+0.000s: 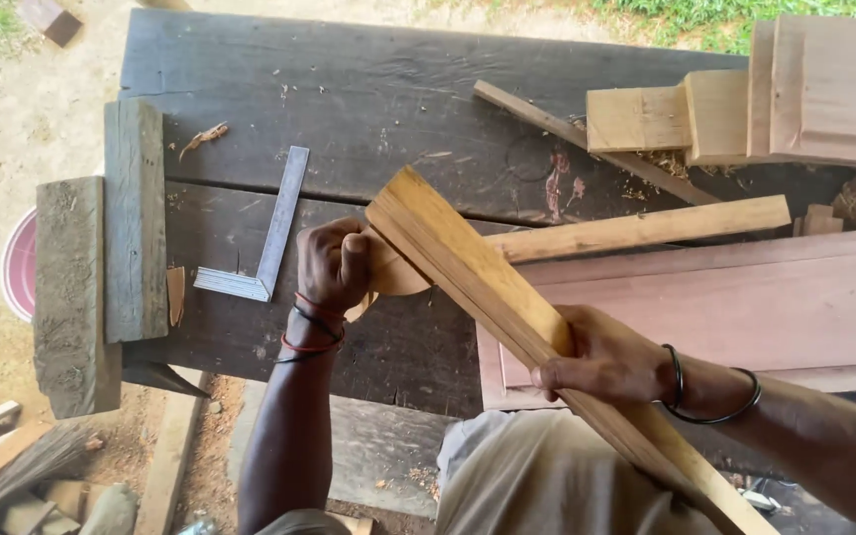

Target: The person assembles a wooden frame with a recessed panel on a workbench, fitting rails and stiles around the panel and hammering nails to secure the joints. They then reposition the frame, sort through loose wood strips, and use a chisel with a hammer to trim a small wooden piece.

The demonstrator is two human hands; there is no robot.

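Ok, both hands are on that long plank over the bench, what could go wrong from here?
The long plank is held tilted, gripped midway by the right hand, so its far end could swing or slip. The left hand is closed right against the plank's end with a small rounded wood piece; fingers might get pinched. The metal square lies nearby and could be knocked.

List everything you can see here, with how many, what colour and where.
Workbench: one, dark weathered wood, centre.
Long board: one, pale yellow, held slanting over the bench.
Try square: one, grey metal, bench left of centre.
Rough blocks: two, grey-green, left edge of bench.
Flat panel: one, reddish wood, right of bench.
Offcuts: several, pale wood, top right.
Long strip: one, pale, across bench at right.
Basin: one, pink, ground at left.
Left hand: at board's upper end, red and black bands.
Right hand: grips board's middle, black bangles.
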